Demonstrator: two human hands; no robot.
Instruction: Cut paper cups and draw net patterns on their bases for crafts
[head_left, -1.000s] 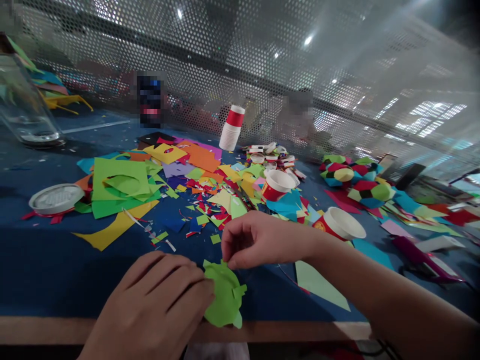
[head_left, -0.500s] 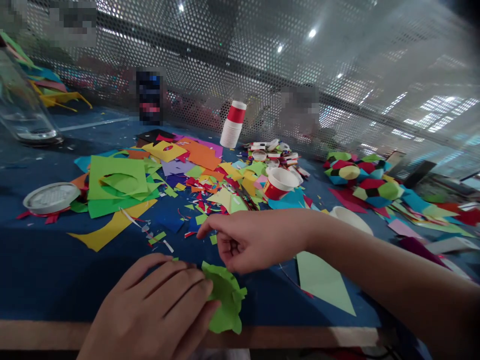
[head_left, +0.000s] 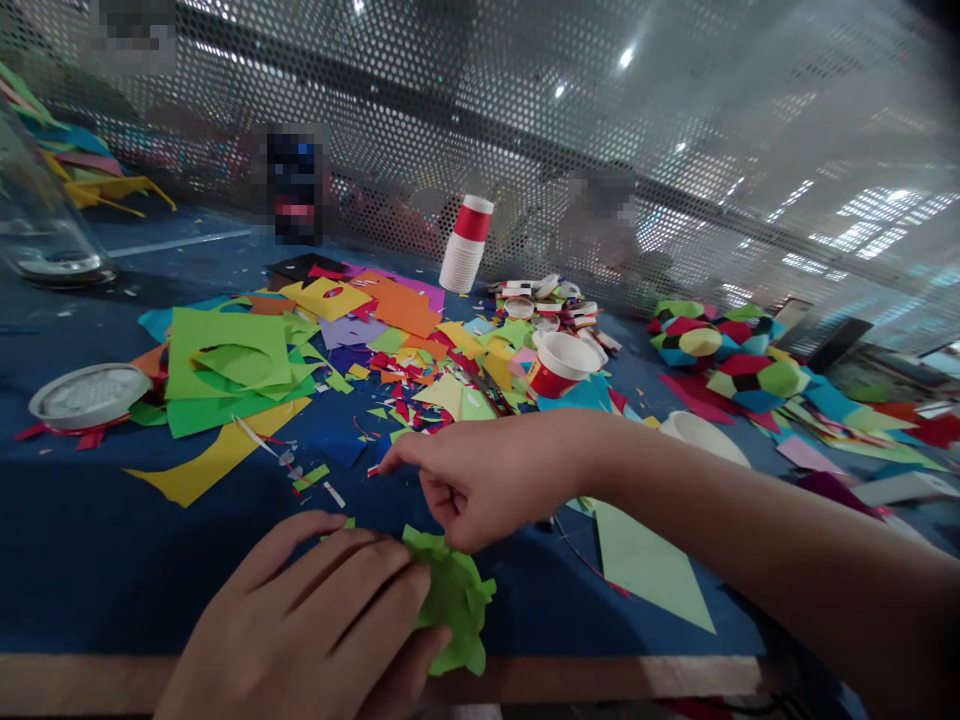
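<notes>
A piece of green paper [head_left: 459, 610] with a cut, ragged edge and small tabs lies near the table's front edge. My left hand [head_left: 322, 610] is closed over its left part, the fingers covering much of it. Above the paper's upper edge is my right hand [head_left: 487, 480], its index finger stretched out to the left and the other fingers curled. That fingertip is at a small red and white scrap [head_left: 373, 471] on the blue table. The right thumb side is close to the green paper; whether they touch I cannot tell.
Coloured paper sheets and scraps [head_left: 405, 305] cover the middle of the blue table. A round white lid [head_left: 90, 392] lies left. Behind are a red and white paper cup [head_left: 562, 365] and stacked cups [head_left: 463, 255]. Multicoloured paper balls [head_left: 757, 380] sit right, a glass vessel [head_left: 45, 230] far left.
My right hand has shifted slightly left, bringing its index fingertip to the small scrap. My left hand stays on the green paper. The view has moved a little.
</notes>
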